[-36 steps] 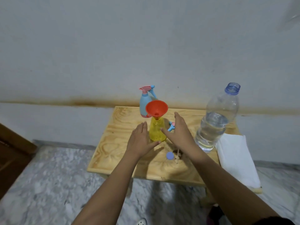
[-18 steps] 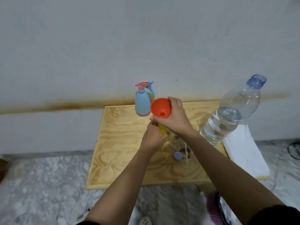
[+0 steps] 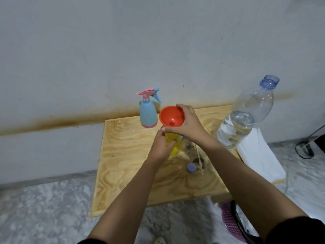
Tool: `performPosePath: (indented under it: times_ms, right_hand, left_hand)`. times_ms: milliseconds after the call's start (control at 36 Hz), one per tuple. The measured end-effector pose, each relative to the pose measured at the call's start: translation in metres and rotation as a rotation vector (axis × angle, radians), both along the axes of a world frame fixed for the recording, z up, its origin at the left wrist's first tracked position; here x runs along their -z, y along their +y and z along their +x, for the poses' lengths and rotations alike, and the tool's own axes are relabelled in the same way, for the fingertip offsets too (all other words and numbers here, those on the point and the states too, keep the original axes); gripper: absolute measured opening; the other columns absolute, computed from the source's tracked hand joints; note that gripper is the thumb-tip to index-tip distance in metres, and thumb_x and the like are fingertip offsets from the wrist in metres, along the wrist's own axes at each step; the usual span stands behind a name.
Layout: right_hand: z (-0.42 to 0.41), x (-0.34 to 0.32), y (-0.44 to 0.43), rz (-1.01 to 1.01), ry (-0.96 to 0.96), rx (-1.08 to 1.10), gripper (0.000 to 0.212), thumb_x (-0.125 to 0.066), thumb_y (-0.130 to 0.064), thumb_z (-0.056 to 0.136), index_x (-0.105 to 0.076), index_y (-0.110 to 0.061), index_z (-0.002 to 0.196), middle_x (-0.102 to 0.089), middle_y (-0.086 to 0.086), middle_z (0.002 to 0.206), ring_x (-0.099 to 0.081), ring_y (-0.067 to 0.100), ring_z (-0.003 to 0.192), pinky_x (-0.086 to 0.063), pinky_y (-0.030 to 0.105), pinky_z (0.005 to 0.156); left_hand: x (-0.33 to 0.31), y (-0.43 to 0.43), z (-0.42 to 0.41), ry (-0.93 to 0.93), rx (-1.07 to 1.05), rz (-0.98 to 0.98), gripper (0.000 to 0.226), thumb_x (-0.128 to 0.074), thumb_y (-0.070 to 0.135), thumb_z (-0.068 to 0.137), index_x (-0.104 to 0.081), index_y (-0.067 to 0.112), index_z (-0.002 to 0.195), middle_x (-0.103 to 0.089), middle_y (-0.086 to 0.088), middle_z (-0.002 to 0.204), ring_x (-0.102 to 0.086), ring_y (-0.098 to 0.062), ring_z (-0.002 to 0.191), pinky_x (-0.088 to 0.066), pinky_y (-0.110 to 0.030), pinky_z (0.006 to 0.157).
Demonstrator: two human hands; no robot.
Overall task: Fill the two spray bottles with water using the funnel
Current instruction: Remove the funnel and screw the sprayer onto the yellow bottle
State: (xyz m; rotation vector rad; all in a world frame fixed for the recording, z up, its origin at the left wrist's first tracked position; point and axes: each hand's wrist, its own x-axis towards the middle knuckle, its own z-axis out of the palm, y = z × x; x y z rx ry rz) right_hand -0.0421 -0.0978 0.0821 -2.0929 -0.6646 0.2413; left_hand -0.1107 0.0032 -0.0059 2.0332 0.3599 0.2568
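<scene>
The right hand [image 3: 189, 125] grips the rim of the orange funnel [image 3: 172, 118], fingers curled over its far edge, while the left hand [image 3: 162, 147] wraps around the yellow spray bottle [image 3: 175, 144] beneath it. The pairing makes sense: one hand braces the light bottle upright on the worktop [image 3: 126, 155] so it cannot tip, and the other steadies the funnel over the open neck. Whether the spout is seated in the neck is hidden by the fingers.

The blue spray bottle [image 3: 148, 114] stands at the back edge near the wall, its pink trigger head on — apparently either done or waiting its turn. The water bottle [image 3: 246, 117], uncapped and partly full, stands to the right within easy reach for pouring.

By count: two spray bottles, one funnel, one water bottle, one loose blue cap [image 3: 191, 167] on the wood, and one folded white cloth [image 3: 258, 159] at the right edge.
</scene>
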Motion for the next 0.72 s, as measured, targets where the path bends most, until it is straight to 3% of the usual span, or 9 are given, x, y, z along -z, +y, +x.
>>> performPosePath:
  times_ms: [194,333,444,722]
  right_hand:
    - [-0.002,-0.002,0.002,0.026,-0.002,0.035,0.092,-0.086,-0.036,0.062,-0.038,-0.016,0.138,-0.040,0.004,0.134,-0.040,0.009,0.114,-0.034,0.021,0.089]
    - [-0.004,0.000,0.001,0.035,0.025,0.052,0.089,-0.084,-0.037,0.064,-0.038,-0.018,0.138,-0.043,0.002,0.135,-0.041,0.010,0.115,-0.036,0.023,0.090]
    - [-0.005,0.000,0.001,0.021,0.012,0.056,0.091,-0.085,-0.039,0.062,-0.040,-0.017,0.138,-0.046,0.002,0.136,-0.045,0.017,0.121,-0.041,0.027,0.094]
    - [-0.005,-0.009,0.001,0.086,-0.025,0.108,0.087,-0.086,-0.040,0.060,-0.046,-0.016,0.134,-0.051,0.002,0.133,-0.048,0.016,0.118,-0.045,0.032,0.097]
  left_hand:
    - [0.003,0.003,-0.002,0.044,0.019,0.049,0.066,-0.057,0.032,0.093,-0.024,0.017,0.148,-0.041,-0.005,0.142,-0.040,-0.020,0.130,-0.038,-0.044,0.107]
    - [0.000,0.004,-0.006,0.040,0.034,0.024,0.065,-0.056,0.031,0.094,-0.022,0.018,0.148,-0.037,-0.005,0.145,-0.037,-0.019,0.132,-0.035,-0.037,0.109]
    - [0.000,0.009,-0.010,0.025,0.038,0.021,0.063,-0.057,0.030,0.094,-0.024,0.019,0.147,-0.038,-0.002,0.143,-0.037,-0.016,0.130,-0.031,-0.025,0.101]
    - [0.000,0.013,-0.014,0.049,0.053,-0.011,0.068,-0.056,0.036,0.093,-0.019,0.025,0.149,-0.031,0.001,0.151,-0.029,-0.015,0.138,-0.030,-0.037,0.112]
